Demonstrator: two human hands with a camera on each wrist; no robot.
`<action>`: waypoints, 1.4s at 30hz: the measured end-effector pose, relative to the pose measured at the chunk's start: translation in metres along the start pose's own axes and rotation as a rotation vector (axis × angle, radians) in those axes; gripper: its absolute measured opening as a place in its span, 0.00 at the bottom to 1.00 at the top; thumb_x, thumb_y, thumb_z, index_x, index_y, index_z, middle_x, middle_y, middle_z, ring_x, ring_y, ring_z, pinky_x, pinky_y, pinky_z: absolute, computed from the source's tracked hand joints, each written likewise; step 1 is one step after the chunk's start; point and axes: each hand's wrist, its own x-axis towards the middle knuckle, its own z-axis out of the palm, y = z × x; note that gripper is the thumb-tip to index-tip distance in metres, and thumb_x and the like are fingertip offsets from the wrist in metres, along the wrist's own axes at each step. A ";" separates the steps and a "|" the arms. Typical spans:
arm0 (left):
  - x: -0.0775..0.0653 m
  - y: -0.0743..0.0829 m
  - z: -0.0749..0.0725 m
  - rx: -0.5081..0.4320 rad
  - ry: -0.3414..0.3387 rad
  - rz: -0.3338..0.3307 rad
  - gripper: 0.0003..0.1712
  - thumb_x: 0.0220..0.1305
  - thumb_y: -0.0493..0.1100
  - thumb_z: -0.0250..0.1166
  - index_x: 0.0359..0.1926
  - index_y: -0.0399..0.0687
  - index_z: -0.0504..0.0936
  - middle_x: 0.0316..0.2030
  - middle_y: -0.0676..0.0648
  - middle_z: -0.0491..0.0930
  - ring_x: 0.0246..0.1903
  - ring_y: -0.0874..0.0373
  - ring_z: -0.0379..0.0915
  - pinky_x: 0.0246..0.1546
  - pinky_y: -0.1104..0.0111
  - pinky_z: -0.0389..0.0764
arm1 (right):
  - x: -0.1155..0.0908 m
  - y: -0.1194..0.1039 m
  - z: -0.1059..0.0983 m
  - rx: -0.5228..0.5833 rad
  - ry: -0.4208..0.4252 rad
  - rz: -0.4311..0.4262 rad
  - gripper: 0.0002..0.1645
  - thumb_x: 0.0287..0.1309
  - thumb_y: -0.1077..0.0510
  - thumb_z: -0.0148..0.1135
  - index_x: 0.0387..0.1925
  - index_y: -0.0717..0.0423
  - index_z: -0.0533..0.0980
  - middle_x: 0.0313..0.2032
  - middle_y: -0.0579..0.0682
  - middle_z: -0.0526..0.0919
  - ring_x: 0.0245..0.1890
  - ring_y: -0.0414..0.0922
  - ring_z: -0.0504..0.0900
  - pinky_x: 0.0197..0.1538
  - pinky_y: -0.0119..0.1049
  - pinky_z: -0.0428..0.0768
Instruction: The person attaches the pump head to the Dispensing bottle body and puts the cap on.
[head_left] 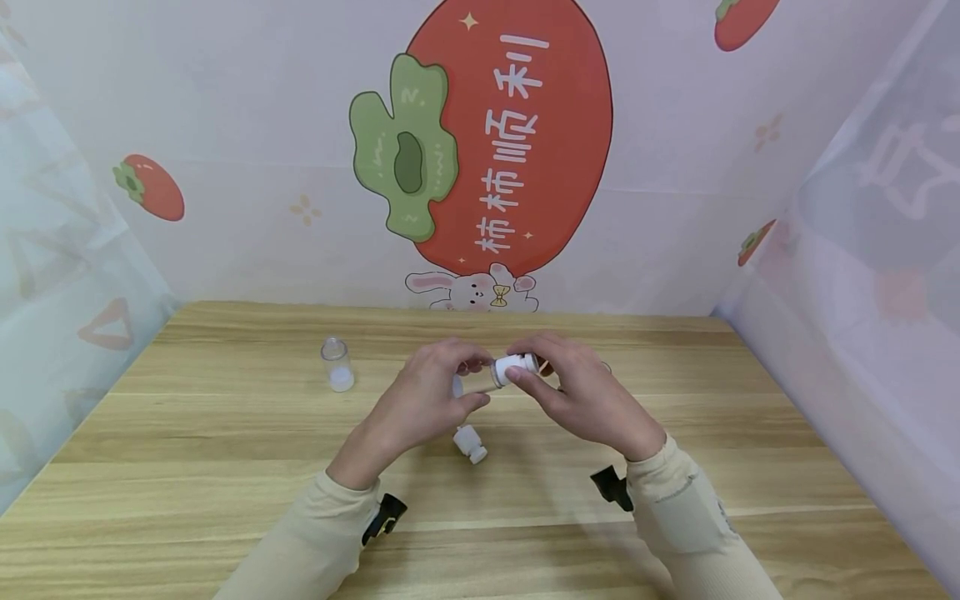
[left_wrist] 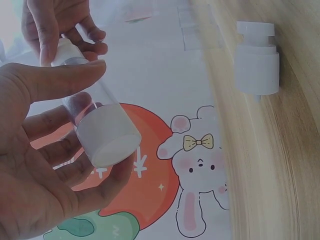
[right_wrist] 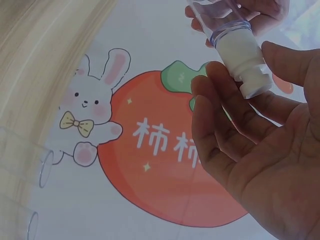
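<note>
Wooden desk [head_left: 225, 467] boxed in by a pale printed backdrop with a big red persimmon [head_left: 517, 125] and a rabbit [head_left: 472, 292] at 12 o'clock, sheer curtains either side. Both hands meet mid-desk around a small clear bottle [left_wrist: 102, 120] held sideways in the air above the desk. Left hand [head_left: 420, 400] curls its fingers and thumb round the bottle's white base end; right hand [head_left: 577, 392] pinches the white pump top [head_left: 513, 367] at the other end, fingers wrapped on it. In the wrist views the pump top sits on the bottle neck, so it looks seated or nearly so; can't tell whether it is fully screwed down. A second bottle [head_left: 337, 364], clear with a white base and no top on it, stands upright at about 10 o'clock from the hands, well apart. A loose white pump head [head_left: 470, 443] lies on its side on the desk just below the hands, about 6 o'clock, untouched. Clear caps [right_wrist: 40, 170] show at the edge of the right wrist view, near the right hand. Judging by this: one bottle is getting its top, one bottle and one pump head are still separate, so roughly halfway, with capping possibly left
</note>
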 end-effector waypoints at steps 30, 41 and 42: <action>0.002 -0.009 -0.002 -0.148 -0.104 -0.056 0.20 0.55 0.34 0.77 0.50 0.41 0.85 0.41 0.50 0.82 0.41 0.55 0.76 0.48 0.55 0.81 | 0.001 0.002 -0.004 -0.013 0.009 -0.085 0.22 0.60 0.63 0.72 0.56 0.55 0.78 0.49 0.43 0.82 0.43 0.39 0.80 0.48 0.44 0.82; 0.002 -0.009 -0.002 -0.151 -0.112 -0.065 0.20 0.56 0.34 0.76 0.51 0.41 0.84 0.41 0.50 0.82 0.41 0.55 0.76 0.48 0.59 0.79 | 0.001 0.001 -0.004 -0.001 0.004 -0.124 0.21 0.58 0.68 0.72 0.52 0.54 0.79 0.48 0.42 0.83 0.44 0.38 0.80 0.48 0.39 0.81; 0.002 -0.009 -0.002 -0.150 -0.109 -0.065 0.20 0.56 0.34 0.76 0.51 0.41 0.84 0.41 0.50 0.82 0.41 0.55 0.76 0.48 0.58 0.79 | 0.001 0.001 -0.003 0.001 0.003 -0.121 0.21 0.58 0.68 0.72 0.52 0.54 0.79 0.48 0.42 0.83 0.44 0.38 0.80 0.47 0.39 0.81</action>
